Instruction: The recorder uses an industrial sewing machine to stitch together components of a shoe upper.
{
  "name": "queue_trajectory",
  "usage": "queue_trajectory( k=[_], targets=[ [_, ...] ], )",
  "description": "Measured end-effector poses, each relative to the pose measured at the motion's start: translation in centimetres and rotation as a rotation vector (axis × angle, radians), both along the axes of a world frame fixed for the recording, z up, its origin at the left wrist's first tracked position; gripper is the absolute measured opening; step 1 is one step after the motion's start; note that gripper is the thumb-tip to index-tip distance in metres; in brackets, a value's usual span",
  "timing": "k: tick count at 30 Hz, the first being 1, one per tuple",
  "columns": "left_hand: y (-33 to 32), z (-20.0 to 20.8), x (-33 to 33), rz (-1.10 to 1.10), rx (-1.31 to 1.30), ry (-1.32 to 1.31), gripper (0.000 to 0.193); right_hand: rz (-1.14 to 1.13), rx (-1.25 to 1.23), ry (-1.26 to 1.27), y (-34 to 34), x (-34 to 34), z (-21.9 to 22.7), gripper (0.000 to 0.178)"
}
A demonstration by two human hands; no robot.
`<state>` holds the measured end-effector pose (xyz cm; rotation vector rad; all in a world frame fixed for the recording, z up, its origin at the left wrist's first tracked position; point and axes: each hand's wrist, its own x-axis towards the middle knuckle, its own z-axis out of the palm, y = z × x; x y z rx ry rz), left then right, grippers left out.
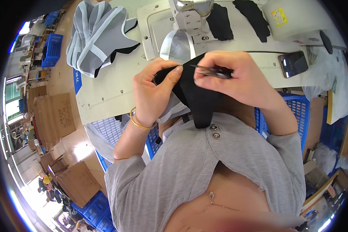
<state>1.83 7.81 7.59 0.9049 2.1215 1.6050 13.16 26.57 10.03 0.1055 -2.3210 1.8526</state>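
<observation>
My left hand (154, 88) pinches the edge of a black fabric piece (199, 104) between thumb and fingers, and the cloth hangs down toward my shirt. In my right hand (237, 77) is a small dark pair of thread snips (212, 72), its tips pointing left at the cloth near my left thumb. Whether the blades touch the fabric I cannot tell. Just beyond my hands, a grey cup-shaped piece with white bands (178, 45) lies in front of the sewing machine (191, 17).
Grey pieces with white bands (98, 38) are piled at the table's far left. Two black fabric pieces (220, 23) lie right of the machine. A phone (293, 64) rests near the right edge, beside clear plastic (324, 71). A blue crate (297, 112) stands below the table.
</observation>
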Motion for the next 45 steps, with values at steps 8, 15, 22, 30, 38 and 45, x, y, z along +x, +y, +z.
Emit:
queue_trajectory(
  k=[8, 15, 22, 30, 38, 45],
  targets=[
    [-0.4, 0.9, 0.0, -0.125, 0.109, -0.286, 0.022, -0.025, 0.041, -0.13, 0.7, -1.7, -0.8, 0.012],
    [-0.3, 0.6, 0.3, -0.087, 0.101, -0.252, 0.011, -0.019, 0.069, -0.091, 0.9, -1.8, -1.1, 0.014],
    [-0.2, 0.7, 0.6, -0.082, 0.029, -0.169, 0.011, -0.056, -0.004, -0.114, 0.8, -1.3, -0.9, 0.017],
    [-0.6, 0.4, 0.5, -0.053, 0.027, 0.017, 0.008, -0.277, -0.034, -0.14, 0.9, 0.8, -3.3, 0.018],
    [-0.5, 0.2, 0.5, -0.056, 0.053, 0.054, 0.008, -0.35, -0.156, -0.201, 0.5, 0.9, -3.2, 0.017],
    [-1.2, 1.8, -0.6, -0.032, -0.003, 0.08, 0.007, -0.364, -0.302, -0.132, -0.6, 0.0, -2.5, 0.012]
  ],
)
